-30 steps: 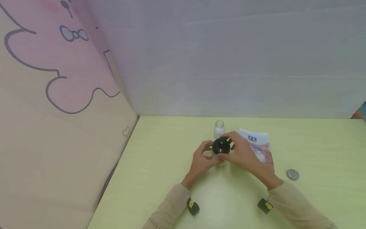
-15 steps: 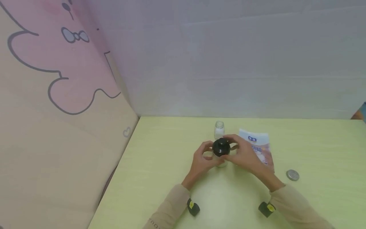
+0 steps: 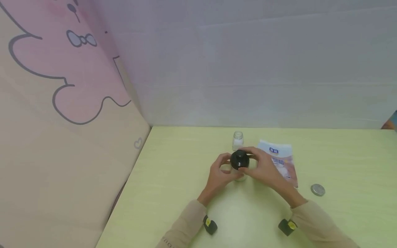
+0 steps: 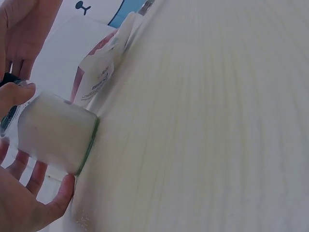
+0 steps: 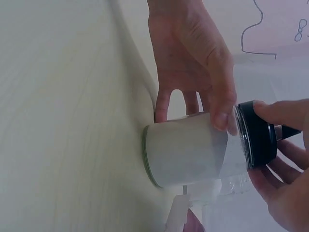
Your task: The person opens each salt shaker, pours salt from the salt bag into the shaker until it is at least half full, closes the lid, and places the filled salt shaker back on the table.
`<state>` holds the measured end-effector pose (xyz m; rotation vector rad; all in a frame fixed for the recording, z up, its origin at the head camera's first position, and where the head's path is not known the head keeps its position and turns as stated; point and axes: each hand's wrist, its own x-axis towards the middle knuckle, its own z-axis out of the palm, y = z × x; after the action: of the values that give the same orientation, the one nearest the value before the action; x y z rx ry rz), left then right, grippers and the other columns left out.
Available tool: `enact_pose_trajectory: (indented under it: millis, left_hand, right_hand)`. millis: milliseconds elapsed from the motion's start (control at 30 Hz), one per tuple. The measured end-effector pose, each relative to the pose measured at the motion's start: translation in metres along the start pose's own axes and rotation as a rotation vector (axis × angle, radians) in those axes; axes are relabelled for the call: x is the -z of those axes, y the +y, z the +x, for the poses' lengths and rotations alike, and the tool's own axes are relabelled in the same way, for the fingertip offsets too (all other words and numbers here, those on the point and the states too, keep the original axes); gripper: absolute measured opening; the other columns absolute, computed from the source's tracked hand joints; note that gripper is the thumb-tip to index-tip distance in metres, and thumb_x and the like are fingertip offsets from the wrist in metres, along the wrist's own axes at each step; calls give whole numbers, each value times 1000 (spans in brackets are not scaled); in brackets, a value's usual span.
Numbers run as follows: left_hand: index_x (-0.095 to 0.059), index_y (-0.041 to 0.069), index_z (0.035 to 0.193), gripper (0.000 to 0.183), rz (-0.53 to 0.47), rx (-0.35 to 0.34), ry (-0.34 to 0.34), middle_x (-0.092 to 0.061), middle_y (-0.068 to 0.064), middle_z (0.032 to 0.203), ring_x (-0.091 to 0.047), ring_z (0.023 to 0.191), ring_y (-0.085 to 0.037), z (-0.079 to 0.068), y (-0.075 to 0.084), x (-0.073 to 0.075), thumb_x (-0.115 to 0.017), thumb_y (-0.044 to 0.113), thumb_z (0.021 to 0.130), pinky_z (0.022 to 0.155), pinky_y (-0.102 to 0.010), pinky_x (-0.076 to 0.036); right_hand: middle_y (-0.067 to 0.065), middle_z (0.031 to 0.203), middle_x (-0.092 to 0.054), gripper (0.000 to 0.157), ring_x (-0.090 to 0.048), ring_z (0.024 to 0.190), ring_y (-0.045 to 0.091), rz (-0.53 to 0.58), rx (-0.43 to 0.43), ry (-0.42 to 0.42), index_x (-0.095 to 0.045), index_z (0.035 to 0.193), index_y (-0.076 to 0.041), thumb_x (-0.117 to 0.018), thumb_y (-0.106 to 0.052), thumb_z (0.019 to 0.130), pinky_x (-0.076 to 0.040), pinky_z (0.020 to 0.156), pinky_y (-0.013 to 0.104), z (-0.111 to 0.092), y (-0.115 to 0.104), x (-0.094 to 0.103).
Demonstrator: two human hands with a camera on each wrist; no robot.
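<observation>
A glass jar (image 5: pixel 186 147) filled with white powder stands upright on the table, capped by a black lid (image 3: pixel 240 160) with a knob on top. My left hand (image 3: pixel 218 176) grips the jar's body, thumb on the near side and fingers round the far side. From the right, my right hand (image 3: pixel 264 168) holds the black lid by its rim between thumb and fingers. In the right wrist view the lid (image 5: pixel 259 135) sits at the jar's mouth, above the powder. Just behind stands a small open glass jar (image 3: pixel 237 142), also with white contents.
A white and pinkish printed packet (image 3: pixel 286 159) lies right of the jar, partly behind my right hand. Farther right, a round silver lid (image 3: pixel 317 189) rests on the pale yellow table (image 3: pixel 173 151). Fabric walls border the table at the back and left.
My right hand's thumb and fingers have shifted slightly round the black lid. My left hand and the jar have stayed in place.
</observation>
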<state>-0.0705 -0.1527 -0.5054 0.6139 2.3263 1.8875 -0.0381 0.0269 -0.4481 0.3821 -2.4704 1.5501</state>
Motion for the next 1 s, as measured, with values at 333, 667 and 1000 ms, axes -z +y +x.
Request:
enact_pose_trajectory:
  millis: [333,667,1000]
  left_hand:
    - [-55,23,118,55,-58,1,-8,-59,9,117,-56,105,-15,0,2,-2,-83,16,71,79,-34,-56]
    - [-54,9,118,51,-45,-16,-13,-58,-4,118,-56,106,-26,-4,26,7,-80,10,73,82,-49,-54]
    - [-55,16,116,51,-31,1,2,-60,3,116,-57,103,-17,-1,10,3,-82,15,72,79,-37,-56]
  right_hand:
    - [14,118,-59,62,-55,108,31,-61,41,103,-56,121,0,-86,-4,66,-52,86,48,-4,-2,-3]
    - [13,107,-62,60,-58,99,27,-75,34,160,-58,114,1,-88,-11,63,-55,79,45,-5,-4,-12]
    - [12,110,-62,62,-56,102,26,-93,57,122,-57,119,0,-87,-8,65,-54,80,43,-3,-6,-10]
